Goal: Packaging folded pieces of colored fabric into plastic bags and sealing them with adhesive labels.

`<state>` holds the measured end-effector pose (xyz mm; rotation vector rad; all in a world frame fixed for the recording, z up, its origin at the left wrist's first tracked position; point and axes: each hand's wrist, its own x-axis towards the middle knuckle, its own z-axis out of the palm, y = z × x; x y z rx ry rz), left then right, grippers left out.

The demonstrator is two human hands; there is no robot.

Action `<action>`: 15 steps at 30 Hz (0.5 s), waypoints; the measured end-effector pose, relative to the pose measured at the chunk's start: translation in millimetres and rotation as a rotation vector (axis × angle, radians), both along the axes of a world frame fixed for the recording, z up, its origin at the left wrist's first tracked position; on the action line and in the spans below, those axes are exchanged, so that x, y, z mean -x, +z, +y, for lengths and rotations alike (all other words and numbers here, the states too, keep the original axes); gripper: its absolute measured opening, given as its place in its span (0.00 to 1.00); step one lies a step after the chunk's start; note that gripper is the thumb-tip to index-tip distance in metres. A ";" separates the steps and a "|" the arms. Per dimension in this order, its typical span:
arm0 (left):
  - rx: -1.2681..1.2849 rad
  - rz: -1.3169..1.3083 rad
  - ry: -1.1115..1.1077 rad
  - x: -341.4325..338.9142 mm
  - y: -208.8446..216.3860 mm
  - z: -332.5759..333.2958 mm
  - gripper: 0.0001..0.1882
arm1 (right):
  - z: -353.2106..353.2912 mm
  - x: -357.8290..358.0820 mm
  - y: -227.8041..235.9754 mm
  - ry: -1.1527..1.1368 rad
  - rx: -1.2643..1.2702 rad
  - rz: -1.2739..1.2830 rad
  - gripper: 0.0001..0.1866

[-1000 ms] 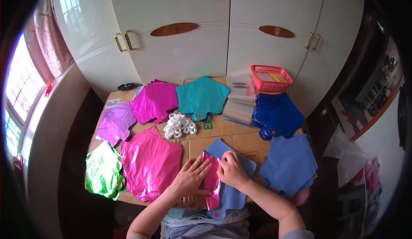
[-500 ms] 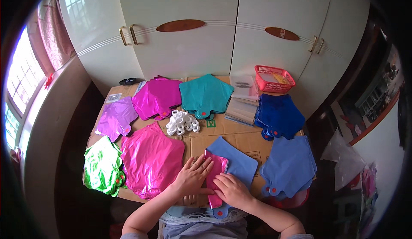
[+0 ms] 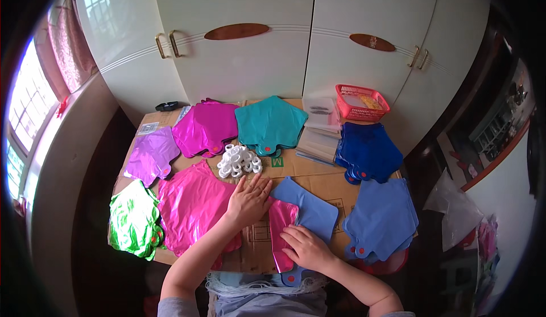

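A folded pink foil balloon (image 3: pixel 280 251) lies on a flat blue foil balloon (image 3: pixel 315 211), whose tab with a red dot sticks out at the near end. My right hand (image 3: pixel 307 250) rests on the pink fold with its fingers laid out. To the left, my left hand (image 3: pixel 248 203) is lifted off the fold, fingers stretched and holding nothing. It is between a large pink foil balloon stack (image 3: pixel 196 209) and the blue balloon, just below a pile of small white rings (image 3: pixel 239 161).
Cardboard (image 3: pixel 290 169) covers the work surface. Around it lie balloon stacks in green (image 3: pixel 133 217), lilac (image 3: pixel 152 155), magenta (image 3: pixel 206 126), teal (image 3: pixel 271 123), dark blue (image 3: pixel 371 152) and light blue (image 3: pixel 380 219). Clear packets (image 3: pixel 320 115) and a red basket (image 3: pixel 362 105) stand at the back right.
My left hand has moved off the folded pink balloon, forward and to the left, toward the white rings. My right hand stays on the fold, and the view has shifted slightly.
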<state>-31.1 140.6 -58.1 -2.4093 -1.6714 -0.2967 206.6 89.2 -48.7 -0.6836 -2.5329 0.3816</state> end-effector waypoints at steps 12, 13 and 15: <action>-0.045 -0.088 -0.218 2.9 9.7 2.7 0.21 | 22.5 9.6 0.7 0.025 0.008 0.031 0.19; -0.012 -0.094 -0.226 4.4 9.5 -0.5 0.21 | 22.3 9.8 0.2 0.025 0.011 0.034 0.19; 0.002 -0.048 -0.255 5.4 17.7 -11.3 0.24 | 22.1 9.6 -1.1 0.023 0.007 0.019 0.19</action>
